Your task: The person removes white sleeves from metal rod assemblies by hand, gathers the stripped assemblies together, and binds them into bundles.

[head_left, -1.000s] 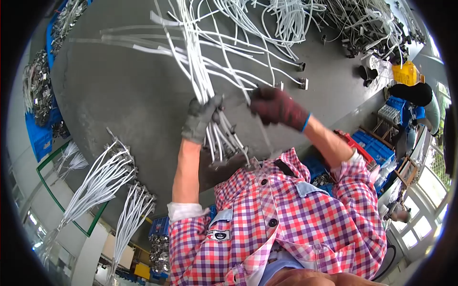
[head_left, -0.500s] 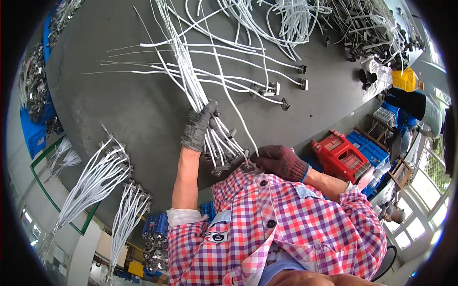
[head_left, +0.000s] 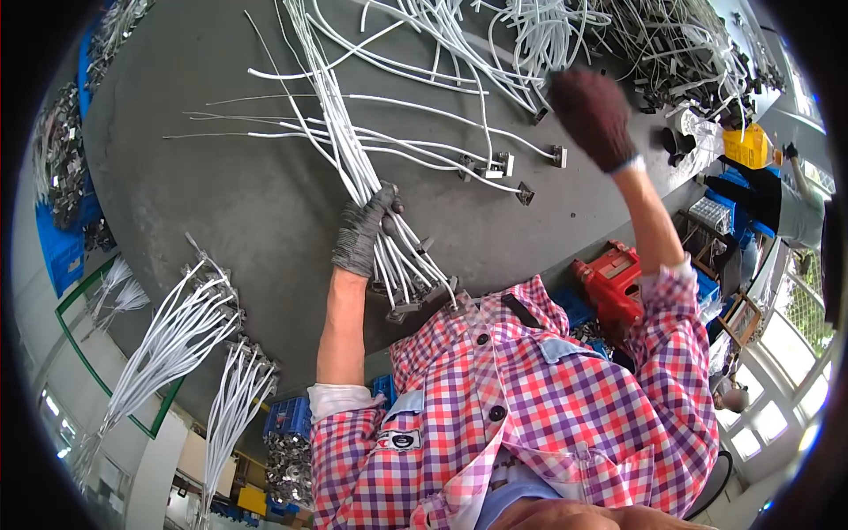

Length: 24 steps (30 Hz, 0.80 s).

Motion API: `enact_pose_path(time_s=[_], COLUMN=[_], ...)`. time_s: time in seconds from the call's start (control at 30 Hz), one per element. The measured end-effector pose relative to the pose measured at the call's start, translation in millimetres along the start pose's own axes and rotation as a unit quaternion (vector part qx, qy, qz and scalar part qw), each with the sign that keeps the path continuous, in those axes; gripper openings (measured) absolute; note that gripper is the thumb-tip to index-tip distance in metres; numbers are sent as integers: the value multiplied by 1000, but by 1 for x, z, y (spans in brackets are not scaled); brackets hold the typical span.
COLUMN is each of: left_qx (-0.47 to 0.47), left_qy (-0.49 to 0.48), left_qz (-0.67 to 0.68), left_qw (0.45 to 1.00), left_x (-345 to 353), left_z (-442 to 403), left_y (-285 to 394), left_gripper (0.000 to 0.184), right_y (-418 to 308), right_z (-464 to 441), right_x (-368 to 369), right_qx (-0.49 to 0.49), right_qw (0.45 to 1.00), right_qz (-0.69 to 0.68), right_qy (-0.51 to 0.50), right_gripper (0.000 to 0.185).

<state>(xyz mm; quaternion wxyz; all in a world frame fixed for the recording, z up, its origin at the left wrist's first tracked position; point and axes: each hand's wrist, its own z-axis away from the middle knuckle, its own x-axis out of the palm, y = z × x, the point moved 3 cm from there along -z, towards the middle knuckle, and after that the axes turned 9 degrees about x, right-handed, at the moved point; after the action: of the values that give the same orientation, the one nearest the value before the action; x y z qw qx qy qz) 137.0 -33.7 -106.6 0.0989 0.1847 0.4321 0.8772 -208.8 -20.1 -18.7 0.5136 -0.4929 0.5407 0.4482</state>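
My left hand point(head_left: 367, 231), in a grey glove, is closed around a bundle of white cables point(head_left: 340, 132). Small metal connectors point(head_left: 405, 309) hang below that fist, near my checked shirt, while thin bare wire ends point away across the grey table point(head_left: 221, 203). My right hand point(head_left: 590, 119), in a dark red glove, is raised over the table beside the pile of loose white cables point(head_left: 543, 40). Motion smears its fingers, so their grip is hidden. Several single cables with connectors point(head_left: 558, 156) lie between the two hands.
A tangled heap of cables with dark connectors point(head_left: 698, 79) covers the far right of the table. Two cable bundles point(head_left: 181, 331) hang at the left edge. A red plastic crate or stool point(head_left: 609, 278) stands right of the table. Another person point(head_left: 799, 208) is in the right background.
My right hand has moved from beside the bundle's connectors up and away to the loose cables. A single cable has gone from its spot on the table. My left hand stays around the bundle.
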Motion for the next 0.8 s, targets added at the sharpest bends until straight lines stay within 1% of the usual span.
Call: enact_pose_path(time_s=[0.07,0.1,0.17,0.2,0.27,0.33,0.37,0.4,0.47,0.53,0.6,0.63,0.7,0.73,0.77,0.8], left_qx=[1,2,1,-5,-1,-1,2,10,18,9,42,48,65,70,132,115], left_qy=[3,10,12,9,17,20,22,26,30,23,58,55,86,99,123,136], left_qz=[3,8,13,13,7,14,12,14,20,28,82,87,45,13,-28,-84], left_qw=[1000,1000,1000,1000,1000,1000,1000,1000,999,999,994,994,993,993,983,980], left_x=[0,-1,0,-1,0,0,1,1,1,2,8,7,9,9,11,11], left_z=[1,-1,-3,-2,-2,-2,-2,-1,-1,-3,-3,-5,-9,-13,-14,-12], left_y=[-2,-2,-2,-3,0,-1,0,0,-1,-2,-2,-3,-6,-7,-6,-1], left_gripper=[27,27,27,27,24,24,24,25,24,23,22,23,27,30,35,37], right_y=[10,6,-10,-18,-39,-66,-73,-79,-86,-91,-99,-103,-108,-110,-113,-118], right_z=[-27,-29,-26,-17,10,12,10,10,12,16,21,22,24,33,47,55], right_x=[-9,-10,-20,-7,23,28,35,41,54,55,54,51,49,54,69,75], right_qx=[27,28,5,44,66,100,77,76,101,98,139,139,181,181,189,189], right_qw=[984,984,983,997,977,978,985,984,979,978,968,969,938,939,901,846], right_qz=[152,153,82,-20,-200,-137,-92,-95,-71,-80,-102,-101,-161,-164,-298,-426], right_qy=[89,90,164,61,-31,-120,-126,-128,-160,-167,-181,-177,-249,-242,-253,-259], right_gripper=[25,25,28,28,25,25,27,27,26,26,29,29,34,34,37,40])
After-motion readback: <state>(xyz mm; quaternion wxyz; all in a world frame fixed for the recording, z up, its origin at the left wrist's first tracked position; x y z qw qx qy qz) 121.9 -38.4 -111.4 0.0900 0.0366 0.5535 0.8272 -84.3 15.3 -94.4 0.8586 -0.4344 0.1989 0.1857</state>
